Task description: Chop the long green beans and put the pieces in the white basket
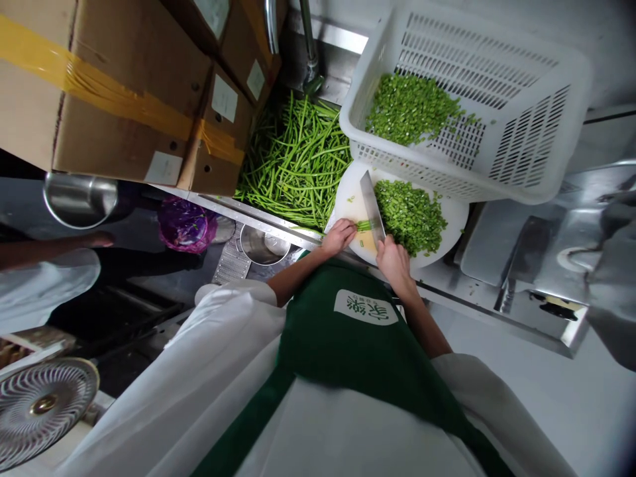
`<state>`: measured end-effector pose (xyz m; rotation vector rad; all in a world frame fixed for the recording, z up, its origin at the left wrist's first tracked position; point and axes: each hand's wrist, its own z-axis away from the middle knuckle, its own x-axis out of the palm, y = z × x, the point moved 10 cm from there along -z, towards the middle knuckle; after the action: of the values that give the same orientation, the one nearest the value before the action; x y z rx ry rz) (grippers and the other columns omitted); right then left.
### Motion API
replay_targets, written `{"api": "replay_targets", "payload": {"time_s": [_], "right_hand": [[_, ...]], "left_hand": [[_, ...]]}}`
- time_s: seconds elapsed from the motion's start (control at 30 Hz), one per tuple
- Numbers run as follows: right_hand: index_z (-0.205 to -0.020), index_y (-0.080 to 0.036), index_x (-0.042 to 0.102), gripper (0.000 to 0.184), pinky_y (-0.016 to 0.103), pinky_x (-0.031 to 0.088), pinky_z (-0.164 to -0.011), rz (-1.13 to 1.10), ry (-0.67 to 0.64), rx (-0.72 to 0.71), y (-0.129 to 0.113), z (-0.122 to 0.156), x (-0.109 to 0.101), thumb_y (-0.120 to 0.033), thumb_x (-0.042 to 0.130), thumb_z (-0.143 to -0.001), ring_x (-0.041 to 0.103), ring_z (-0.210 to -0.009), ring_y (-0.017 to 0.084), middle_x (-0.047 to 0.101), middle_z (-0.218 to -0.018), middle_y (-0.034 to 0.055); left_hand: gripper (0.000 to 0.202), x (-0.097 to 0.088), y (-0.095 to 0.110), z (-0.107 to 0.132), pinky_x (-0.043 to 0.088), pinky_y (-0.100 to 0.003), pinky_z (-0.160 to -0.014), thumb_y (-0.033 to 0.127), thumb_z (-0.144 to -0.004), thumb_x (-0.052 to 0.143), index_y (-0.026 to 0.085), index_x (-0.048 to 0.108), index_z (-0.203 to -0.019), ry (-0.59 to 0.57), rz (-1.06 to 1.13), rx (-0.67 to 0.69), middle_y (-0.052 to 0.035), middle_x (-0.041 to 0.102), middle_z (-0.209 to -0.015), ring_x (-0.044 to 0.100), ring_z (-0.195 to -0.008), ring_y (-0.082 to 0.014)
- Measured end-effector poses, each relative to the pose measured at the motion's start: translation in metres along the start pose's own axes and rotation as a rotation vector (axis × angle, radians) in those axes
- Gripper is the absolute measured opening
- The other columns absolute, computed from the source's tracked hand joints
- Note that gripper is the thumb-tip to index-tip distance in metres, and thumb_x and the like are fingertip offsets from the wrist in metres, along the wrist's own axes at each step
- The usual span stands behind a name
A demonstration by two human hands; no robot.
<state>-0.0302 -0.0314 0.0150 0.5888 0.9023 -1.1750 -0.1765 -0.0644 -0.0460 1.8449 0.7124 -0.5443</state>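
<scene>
My right hand (394,265) is closed round the handle of a cleaver (371,204), whose broad blade stands over the round white cutting board (350,192). Left of the blade, my left hand (340,236) is closed on a small bunch of green stalks (364,226), their cut ends at the blade. A heap of chopped green pieces (411,215) lies on the board to the right of the cleaver. Long uncut green stalks (303,159) fill the sink basin at the left of the board.
Behind the board stands a white plastic basket (534,126) with chopped greens inside. Cardboard boxes (134,86) are stacked at the left. A faucet (312,66) hangs over the stalks. Metal trays (491,242) lie at the right. Another person's arm (54,248) shows at far left.
</scene>
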Motion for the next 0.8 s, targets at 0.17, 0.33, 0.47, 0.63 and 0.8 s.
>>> {"api": "replay_targets", "payload": {"time_s": [0.17, 0.33, 0.47, 0.63, 0.8], "right_hand": [[-0.122, -0.011, 0.059, 0.036, 0.032, 0.045, -0.082, 0.001, -0.005, -0.036, -0.007, 0.004, 0.002, -0.028, 0.03, -0.107, 0.07, -0.095, 0.026, 0.073, -0.103, 0.0185], [-0.122, -0.011, 0.058, 0.035, 0.031, 0.045, -0.083, -0.004, -0.007, -0.03, -0.01, 0.003, 0.003, -0.029, 0.032, -0.107, 0.07, -0.096, 0.026, 0.073, -0.103, 0.019], [-0.12, -0.012, 0.058, 0.034, 0.031, 0.045, -0.082, -0.005, -0.002, -0.038, -0.015, 0.004, 0.005, -0.029, 0.032, -0.107, 0.071, -0.095, 0.026, 0.074, -0.102, 0.0179], [-0.121, -0.013, 0.059, 0.034, 0.031, 0.044, -0.082, -0.028, -0.021, -0.042, -0.013, -0.002, 0.009, -0.03, 0.033, -0.107, 0.07, -0.096, 0.026, 0.073, -0.103, 0.0173], [-0.121, -0.011, 0.06, 0.035, 0.032, 0.044, -0.081, -0.016, -0.023, -0.015, 0.008, -0.005, 0.005, -0.03, 0.035, -0.106, 0.068, -0.096, 0.027, 0.073, -0.103, 0.0178]], "left_hand": [[0.028, 0.003, -0.002, -0.001, 0.053, -0.042, -0.094, 0.032, -0.106, 0.045, 0.017, 0.069, -0.108, -0.014, 0.015, -0.014, -0.0107, 0.065, -0.106, 0.059, -0.105, -0.0218], [0.027, 0.0, 0.001, -0.001, 0.053, -0.041, -0.093, 0.03, -0.106, 0.045, 0.016, 0.068, -0.107, 0.012, 0.01, -0.008, -0.0108, 0.066, -0.106, 0.059, -0.103, -0.0215], [0.029, 0.001, -0.002, 0.0, 0.053, -0.042, -0.094, 0.032, -0.106, 0.044, 0.017, 0.069, -0.108, 0.006, 0.027, -0.03, -0.0112, 0.066, -0.106, 0.06, -0.104, -0.0218], [0.03, 0.004, -0.003, -0.001, 0.054, -0.043, -0.094, 0.033, -0.106, 0.043, 0.018, 0.069, -0.108, -0.001, 0.035, -0.05, -0.0113, 0.065, -0.107, 0.06, -0.106, -0.0219], [0.027, 0.01, 0.007, -0.014, 0.053, -0.041, -0.095, 0.031, -0.106, 0.044, 0.017, 0.068, -0.104, -0.013, 0.054, -0.035, -0.0108, 0.065, -0.106, 0.06, -0.104, -0.0209]]}}
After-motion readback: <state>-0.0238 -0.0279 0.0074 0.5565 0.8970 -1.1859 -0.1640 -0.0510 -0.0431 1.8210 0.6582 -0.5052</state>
